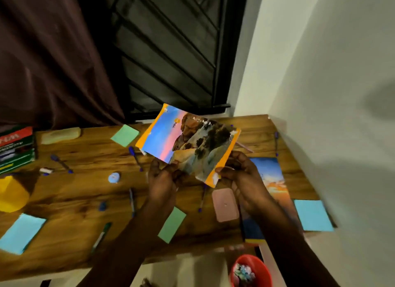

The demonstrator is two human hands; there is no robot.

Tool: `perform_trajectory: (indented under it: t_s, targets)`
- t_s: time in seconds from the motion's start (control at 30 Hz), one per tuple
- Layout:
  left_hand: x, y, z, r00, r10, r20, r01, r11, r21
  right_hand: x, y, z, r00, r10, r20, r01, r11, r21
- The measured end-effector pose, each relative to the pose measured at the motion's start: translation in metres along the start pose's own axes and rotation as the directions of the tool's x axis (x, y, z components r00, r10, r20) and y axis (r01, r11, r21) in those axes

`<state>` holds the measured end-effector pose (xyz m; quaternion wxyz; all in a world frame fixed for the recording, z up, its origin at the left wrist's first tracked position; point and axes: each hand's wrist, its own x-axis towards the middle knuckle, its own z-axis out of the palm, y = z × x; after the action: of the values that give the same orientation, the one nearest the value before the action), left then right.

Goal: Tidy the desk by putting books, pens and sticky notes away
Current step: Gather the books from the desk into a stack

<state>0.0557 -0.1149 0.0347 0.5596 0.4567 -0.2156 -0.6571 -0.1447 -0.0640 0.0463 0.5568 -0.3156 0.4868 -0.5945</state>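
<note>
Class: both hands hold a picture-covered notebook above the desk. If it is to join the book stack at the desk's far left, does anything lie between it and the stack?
In the air, nothing visible. The orange-edged picture notebook is held off the wooden desk by the left hand and right hand. Only flat items lie below the path to the green-and-red book stack: a green sticky note and blue pens.

This looks like a study corner in a home: a wooden desk [85, 158] pushed into a corner of plain white walls [320, 72], under a window with dark bars [171, 51] and a brown curtain [53, 62]. Books [16, 149], pens [62, 163] and sticky notes [125, 135] lie scattered on it.
</note>
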Motion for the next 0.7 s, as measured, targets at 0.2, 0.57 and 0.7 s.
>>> perform_trajectory:
  t_s: [0.2, 0.57, 0.7]
  targets:
    - [-0.015, -0.031, 0.034, 0.971, -0.069, 0.228, 0.001, 0.959, 0.285, -0.028, -0.015, -0.082, 0.983, 0.173, -0.056, -0.163, 0.976, 0.141]
    - [-0.019, -0.113, 0.078, 0.888, -0.347, 0.301, 0.075, 0.756, 0.65, -0.057, -0.001, -0.184, 0.931, 0.11, -0.349, -0.205, 0.946, -0.249]
    - [-0.016, -0.132, 0.089, 0.895, -0.359, 0.264, 0.048, 0.668, 0.743, -0.056, 0.018, -0.206, 0.895, -0.013, -0.446, -0.236, 0.834, -0.499]
